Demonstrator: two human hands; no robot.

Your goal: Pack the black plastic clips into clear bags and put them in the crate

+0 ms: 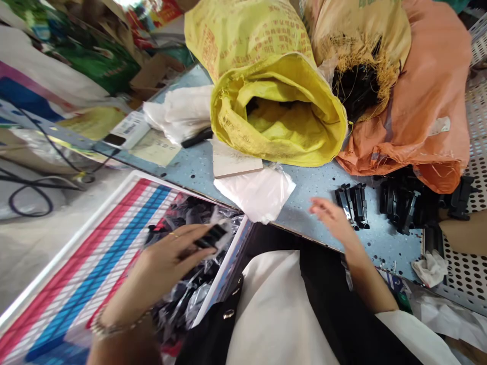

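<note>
"How are the fingers?"

"From my end, the left hand point(167, 261) pinches a bagged black part point(213, 237) over the striped bin point(101, 276), just off the desk's point(315, 180) front edge. The right hand's point(335, 218) fingers, blurred, are loosely open near that edge."

"Farther out?"

"I see black clips point(359, 205) toward the desk's right end, a yellow sack point(262, 66) behind."

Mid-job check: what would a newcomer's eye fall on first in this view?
Most likely the big yellow sack, its wide mouth gaping toward the camera on the blue table. Farther right slumps a bright orange sack. At lower left, the left hand holds a small black part over the striped container of dark pieces.
</note>
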